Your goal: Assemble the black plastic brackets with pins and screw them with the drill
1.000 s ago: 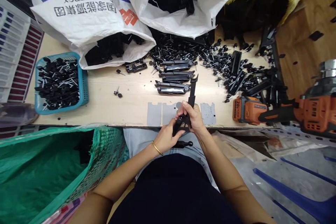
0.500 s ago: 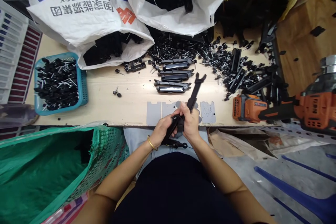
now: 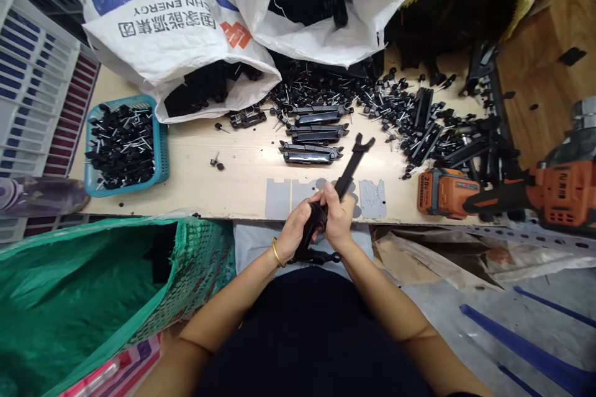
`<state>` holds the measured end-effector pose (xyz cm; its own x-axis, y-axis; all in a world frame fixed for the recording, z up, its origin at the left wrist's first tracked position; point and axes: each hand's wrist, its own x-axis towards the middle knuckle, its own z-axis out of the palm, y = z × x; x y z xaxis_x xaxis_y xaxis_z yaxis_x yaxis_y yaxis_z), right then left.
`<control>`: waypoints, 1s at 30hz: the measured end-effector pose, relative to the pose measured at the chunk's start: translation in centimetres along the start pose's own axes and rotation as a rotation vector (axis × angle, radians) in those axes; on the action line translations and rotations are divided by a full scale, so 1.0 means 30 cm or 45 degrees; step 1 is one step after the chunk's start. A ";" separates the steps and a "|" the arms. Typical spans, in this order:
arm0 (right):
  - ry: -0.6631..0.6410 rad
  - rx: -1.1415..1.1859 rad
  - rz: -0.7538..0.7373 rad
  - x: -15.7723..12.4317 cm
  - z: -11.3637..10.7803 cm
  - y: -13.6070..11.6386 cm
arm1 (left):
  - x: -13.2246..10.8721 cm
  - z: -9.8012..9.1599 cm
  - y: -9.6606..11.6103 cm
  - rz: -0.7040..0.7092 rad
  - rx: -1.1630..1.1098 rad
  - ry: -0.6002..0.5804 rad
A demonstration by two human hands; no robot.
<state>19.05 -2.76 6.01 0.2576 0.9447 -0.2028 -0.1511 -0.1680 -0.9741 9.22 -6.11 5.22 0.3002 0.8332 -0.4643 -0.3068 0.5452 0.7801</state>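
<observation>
- While the left hand [image 3: 295,228] has its fingers wrapped around the thick lower end of a black bar [image 3: 350,169], the right hand [image 3: 339,218] grips it higher up, thumb along the shaft, probably so that neither end can twist
- The bar is at the near edge of the table [image 3: 223,192], its forked tip tilted up and away, which seems to keep the joint close to the body
- A black knobbed piece [image 3: 326,257] lies below the hands over the lap; I cannot tell if it joins the bar
- Black folded brackets [image 3: 313,154] lie in a row just beyond, likely spaced for easy counting
- The blue basket [image 3: 162,158] keeps many black-headed screws [image 3: 123,142] together at the left
- An orange drill [image 3: 559,195] rests at the right, perhaps for quick reach
</observation>
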 end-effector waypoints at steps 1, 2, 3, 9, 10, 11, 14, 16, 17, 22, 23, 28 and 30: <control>-0.009 -0.002 -0.016 0.003 -0.003 0.001 | 0.001 -0.002 0.000 0.002 0.001 -0.015; -0.044 -0.016 -0.008 0.009 -0.008 0.000 | 0.002 -0.003 -0.002 -0.004 -0.013 -0.031; -0.106 -0.039 0.028 0.017 -0.014 -0.004 | 0.002 -0.002 -0.007 -0.014 -0.038 -0.047; -0.197 -0.113 0.122 0.026 -0.019 -0.009 | 0.018 0.006 -0.046 -0.009 -0.118 0.037; -0.105 -0.117 0.045 0.020 -0.018 -0.004 | 0.022 0.005 -0.046 0.010 -0.096 0.043; -0.021 -0.119 -0.025 0.014 -0.018 0.000 | 0.026 0.004 -0.044 0.024 -0.071 0.029; -0.038 -0.123 -0.028 0.015 -0.031 0.004 | 0.032 0.005 -0.045 0.012 -0.054 -0.057; -0.194 -0.117 0.094 0.028 -0.044 0.002 | 0.036 0.006 -0.055 -0.014 -0.086 -0.091; -0.252 -0.104 0.150 0.036 -0.050 0.002 | 0.040 0.003 -0.060 -0.023 -0.094 -0.095; -0.010 0.051 0.328 0.068 -0.070 0.035 | 0.052 -0.070 -0.008 -0.043 0.248 -0.279; 0.099 0.083 0.329 0.075 -0.071 0.044 | 0.045 -0.085 0.017 0.020 0.432 -0.380; 0.418 0.239 0.269 0.088 -0.016 0.068 | -0.011 -0.056 0.061 0.420 1.614 -0.161; 0.329 0.180 0.275 0.075 0.012 0.071 | 0.003 -0.026 0.033 0.460 1.761 0.171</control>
<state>18.96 -0.88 3.52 0.4353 0.7864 -0.4383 -0.3544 -0.2979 -0.8864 8.24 -5.41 5.63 0.2870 0.9489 -0.1310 0.7854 -0.1549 0.5992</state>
